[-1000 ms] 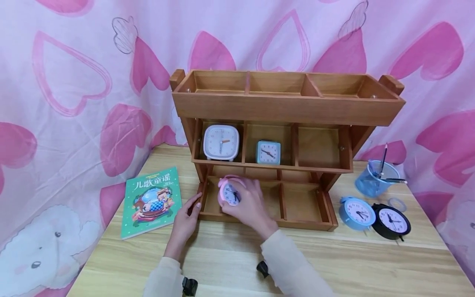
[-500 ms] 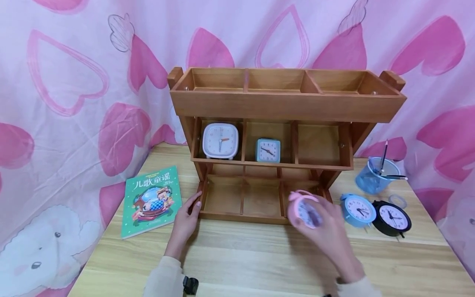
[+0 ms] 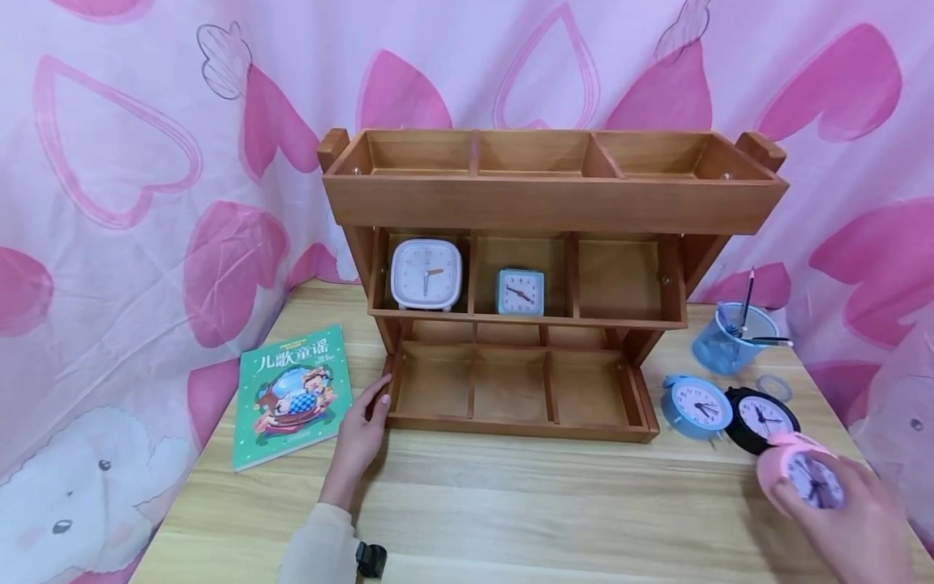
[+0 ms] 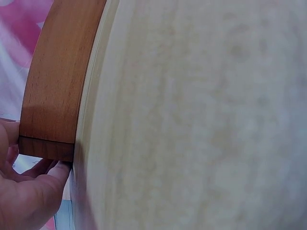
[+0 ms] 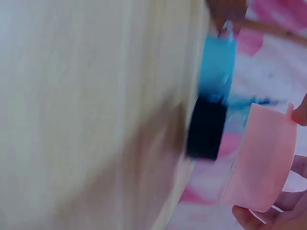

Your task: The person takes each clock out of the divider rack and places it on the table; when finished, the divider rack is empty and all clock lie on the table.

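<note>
Your right hand [image 3: 857,523] grasps the pink alarm clock [image 3: 808,478], with your thumb and fingers round its body and its dial visible in the head view. You hold that clock off the wooden table [image 3: 511,503], at the far right; a shadow falls on the tabletop beneath it in the right wrist view. It overlaps the lower edge of the black clock [image 3: 759,418] as the head camera sees it, yet a gap shows between the two from your right wrist. Just beside the black clock, on its left, sits the blue round clock [image 3: 700,405], near the right end of the wooden rack [image 3: 554,203]. Your left hand [image 3: 359,434] grips nothing: its relaxed fingers rest against the left end of the rack's bottom tier. The rack has three tiers of three compartments each. In its middle tier, the white clock [image 3: 426,274] stands in the left compartment and the small teal square clock [image 3: 520,293] in the centre one. Behind the round clocks are a blue mesh cup [image 3: 722,345] holding a pencil [image 3: 747,300] and a clear ring [image 3: 775,388]. A green book [image 3: 292,397] lies left of the rack, and a pink heart-patterned curtain [image 3: 306,73] hangs behind everything.
</note>
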The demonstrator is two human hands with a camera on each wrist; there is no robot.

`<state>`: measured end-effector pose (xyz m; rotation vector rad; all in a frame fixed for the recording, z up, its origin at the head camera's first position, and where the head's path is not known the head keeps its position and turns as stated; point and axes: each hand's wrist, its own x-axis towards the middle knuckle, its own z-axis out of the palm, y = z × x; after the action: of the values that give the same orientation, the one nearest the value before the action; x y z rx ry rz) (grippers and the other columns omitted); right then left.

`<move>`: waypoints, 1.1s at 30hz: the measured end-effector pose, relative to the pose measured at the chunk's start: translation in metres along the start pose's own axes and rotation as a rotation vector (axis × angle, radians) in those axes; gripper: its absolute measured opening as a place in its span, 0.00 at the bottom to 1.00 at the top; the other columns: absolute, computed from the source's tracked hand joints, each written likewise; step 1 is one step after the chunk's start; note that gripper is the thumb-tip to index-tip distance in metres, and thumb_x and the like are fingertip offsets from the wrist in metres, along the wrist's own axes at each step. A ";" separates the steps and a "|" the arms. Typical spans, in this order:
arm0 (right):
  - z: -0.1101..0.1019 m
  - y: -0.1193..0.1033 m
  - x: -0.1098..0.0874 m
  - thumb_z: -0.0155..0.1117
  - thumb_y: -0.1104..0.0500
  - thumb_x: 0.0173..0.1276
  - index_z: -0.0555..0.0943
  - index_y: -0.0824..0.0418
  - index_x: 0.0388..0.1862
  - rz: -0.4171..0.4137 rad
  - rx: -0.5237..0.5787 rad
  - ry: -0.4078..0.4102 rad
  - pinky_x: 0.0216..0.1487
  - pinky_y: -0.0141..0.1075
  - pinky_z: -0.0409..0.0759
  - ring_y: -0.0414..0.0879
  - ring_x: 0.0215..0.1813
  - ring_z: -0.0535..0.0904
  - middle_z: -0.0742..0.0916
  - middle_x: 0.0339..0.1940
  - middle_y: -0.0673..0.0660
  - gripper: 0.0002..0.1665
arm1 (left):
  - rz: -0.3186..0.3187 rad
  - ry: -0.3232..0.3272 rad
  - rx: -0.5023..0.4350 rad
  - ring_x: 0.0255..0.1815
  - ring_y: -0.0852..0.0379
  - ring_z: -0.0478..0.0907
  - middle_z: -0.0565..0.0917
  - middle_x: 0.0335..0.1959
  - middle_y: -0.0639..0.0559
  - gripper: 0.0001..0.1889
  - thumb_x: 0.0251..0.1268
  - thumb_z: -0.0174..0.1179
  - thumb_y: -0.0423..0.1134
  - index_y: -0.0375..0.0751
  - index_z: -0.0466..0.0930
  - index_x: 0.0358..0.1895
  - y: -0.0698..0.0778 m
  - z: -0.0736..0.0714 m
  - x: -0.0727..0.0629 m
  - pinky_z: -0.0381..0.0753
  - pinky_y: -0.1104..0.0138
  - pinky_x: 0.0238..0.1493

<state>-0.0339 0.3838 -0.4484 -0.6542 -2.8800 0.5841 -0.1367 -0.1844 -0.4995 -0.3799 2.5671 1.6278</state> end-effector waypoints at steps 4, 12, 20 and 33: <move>-0.003 0.028 0.009 0.69 0.40 0.63 0.64 0.76 0.66 0.124 -0.049 -0.084 0.52 0.72 0.70 0.75 0.54 0.63 0.66 0.58 0.80 0.49 | -0.001 0.004 0.001 0.79 0.41 0.53 0.60 0.78 0.48 0.22 0.81 0.44 0.46 0.61 0.65 0.73 0.000 -0.001 0.001 0.57 0.44 0.75; 0.000 0.049 0.022 0.68 0.38 0.63 0.62 0.77 0.66 0.202 -0.069 -0.197 0.52 0.70 0.71 0.75 0.53 0.65 0.68 0.56 0.82 0.53 | 0.010 0.010 -0.004 0.78 0.41 0.54 0.61 0.78 0.47 0.22 0.81 0.44 0.45 0.60 0.66 0.73 0.001 -0.001 0.000 0.58 0.45 0.75; 0.013 0.053 0.024 0.67 0.32 0.61 0.64 0.78 0.68 0.220 -0.091 -0.244 0.51 0.71 0.75 0.75 0.55 0.62 0.65 0.59 0.80 0.57 | 0.027 0.025 -0.010 0.78 0.40 0.55 0.62 0.77 0.46 0.22 0.81 0.45 0.45 0.58 0.67 0.73 -0.001 0.001 -0.001 0.58 0.44 0.75; 0.009 0.017 0.013 0.60 0.44 0.69 0.59 0.77 0.70 0.048 0.028 0.045 0.69 0.73 0.51 0.80 0.66 0.54 0.58 0.67 0.84 0.46 | 0.010 0.011 0.006 0.79 0.41 0.54 0.60 0.78 0.47 0.22 0.81 0.44 0.45 0.60 0.66 0.73 -0.001 0.001 0.000 0.57 0.44 0.75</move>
<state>-0.0405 0.4007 -0.4627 -0.7247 -2.8166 0.6076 -0.1368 -0.1840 -0.5004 -0.3764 2.5855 1.6253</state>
